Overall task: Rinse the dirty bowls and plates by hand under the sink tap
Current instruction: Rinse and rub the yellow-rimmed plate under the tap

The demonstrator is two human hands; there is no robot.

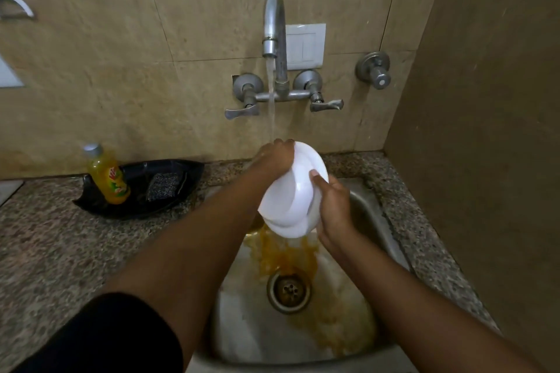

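Observation:
A white bowl (292,194) is tipped away from me over the steel sink (366,206), its underside facing the camera. My left hand (277,156) grips its far rim at the top, right under the running tap (274,24). My right hand (331,206) holds its right side, thumb on the base. Water streams from the spout onto my left hand. Orange-brown dirty water pours from the bowl's lower edge and spreads around the drain (289,289). The bowl's inside is hidden.
A black boat-shaped tray (181,169) on the granite counter (54,236) at the left holds a yellow dish-soap bottle (109,175) and a scrub pad (163,186). Two lever handles flank the tap. A brown wall (485,130) closes in the right side.

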